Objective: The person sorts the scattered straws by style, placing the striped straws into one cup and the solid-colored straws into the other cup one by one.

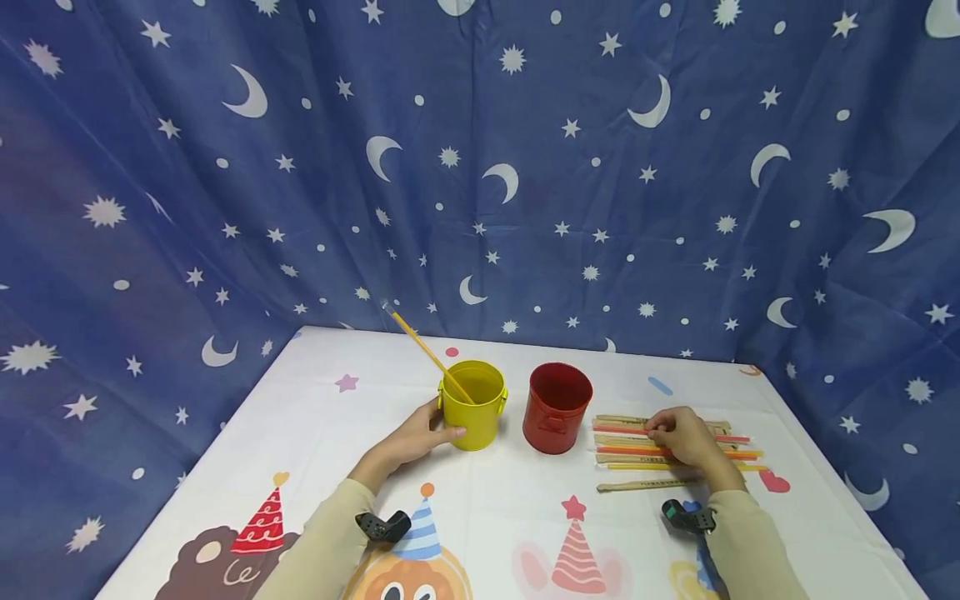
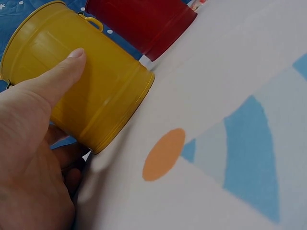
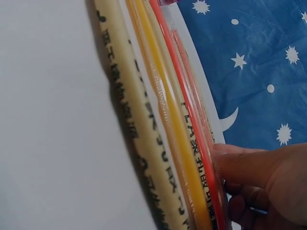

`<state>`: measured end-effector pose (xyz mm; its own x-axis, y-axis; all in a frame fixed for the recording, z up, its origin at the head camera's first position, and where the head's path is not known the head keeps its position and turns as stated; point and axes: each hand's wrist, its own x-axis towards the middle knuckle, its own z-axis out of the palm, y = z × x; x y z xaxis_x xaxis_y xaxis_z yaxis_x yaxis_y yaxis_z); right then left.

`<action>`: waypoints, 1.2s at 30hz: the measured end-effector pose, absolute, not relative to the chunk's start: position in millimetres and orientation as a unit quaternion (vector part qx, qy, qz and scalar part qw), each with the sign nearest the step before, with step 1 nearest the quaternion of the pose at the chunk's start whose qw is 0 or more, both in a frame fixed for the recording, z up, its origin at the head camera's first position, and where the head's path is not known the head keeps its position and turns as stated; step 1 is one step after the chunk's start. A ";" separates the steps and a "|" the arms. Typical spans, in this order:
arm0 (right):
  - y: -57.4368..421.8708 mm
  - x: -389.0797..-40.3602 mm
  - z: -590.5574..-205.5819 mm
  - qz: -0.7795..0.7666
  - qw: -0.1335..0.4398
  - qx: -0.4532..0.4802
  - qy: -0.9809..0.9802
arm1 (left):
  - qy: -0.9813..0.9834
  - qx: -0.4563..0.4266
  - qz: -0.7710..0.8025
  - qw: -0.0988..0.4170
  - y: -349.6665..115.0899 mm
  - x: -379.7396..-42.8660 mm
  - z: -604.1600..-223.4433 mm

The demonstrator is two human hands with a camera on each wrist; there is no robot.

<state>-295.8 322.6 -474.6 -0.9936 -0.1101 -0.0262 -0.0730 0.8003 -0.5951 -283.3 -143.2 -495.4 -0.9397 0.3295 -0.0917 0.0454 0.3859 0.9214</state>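
My left hand (image 1: 416, 435) grips a small yellow metal bucket (image 1: 471, 427); its thumb lies on the front wall and its fingers go round the left side. A yellow straw in a clear wrapper (image 1: 420, 342) leans out of this bucket to the upper left. My right hand (image 1: 686, 437) is over a row of wrapped straws at the right, pinching at a red straw (image 3: 199, 122) with thumb and curled fingers. Beside it lie an orange-yellow straw (image 3: 168, 100) in clear plastic and a straw in a printed brown paper sleeve (image 3: 136, 127).
A red bucket (image 1: 553, 425) stands between the yellow bucket and the straws. One paper-sleeved straw (image 1: 637, 485) lies apart at the near side of the row. The white tablecloth (image 1: 480, 492) has party-hat prints, and a blue starry curtain (image 1: 525, 275) hangs behind.
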 end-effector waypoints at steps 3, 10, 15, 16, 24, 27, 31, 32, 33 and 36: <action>322.2 -297.6 -476.9 -0.306 0.035 -0.039 0.950 | 0.822 0.114 0.542 0.131 -143.8 -283.7 -496.3; 323.5 -299.5 -481.9 -0.292 0.020 -0.049 0.955 | 0.821 0.115 0.543 0.131 -143.5 -283.0 -499.3; 324.3 -297.3 -479.2 -0.282 0.015 -0.043 0.958 | 0.822 0.117 0.540 0.140 -142.8 -283.4 -502.0; 324.5 -297.4 -477.5 -0.282 0.007 -0.047 0.958 | 0.821 0.118 0.542 0.137 -143.0 -284.0 -501.8; 321.8 -295.4 -461.1 -0.284 -0.059 -0.052 0.956 | 0.824 0.113 0.538 0.134 -144.3 -286.7 -503.9; 321.5 -295.8 -456.2 -0.279 -0.081 -0.059 0.955 | 0.823 0.113 0.541 0.133 -143.2 -285.7 -504.5; 318.2 -298.6 -450.3 -0.283 -0.114 -0.070 0.950 | 0.818 0.125 0.546 0.130 -142.1 -287.8 -501.5; 316.7 -298.8 -449.6 -0.283 -0.120 -0.075 0.948 | 0.819 0.125 0.545 0.129 -142.3 -288.4 -500.5; 315.0 -298.8 -449.2 -0.285 -0.126 -0.080 0.947 | 0.820 0.124 0.544 0.129 -142.7 -288.9 -499.7; 310.2 -297.7 -449.3 -0.289 -0.127 -0.087 0.945 | 0.825 0.119 0.535 0.136 -144.1 -289.0 -498.1</action>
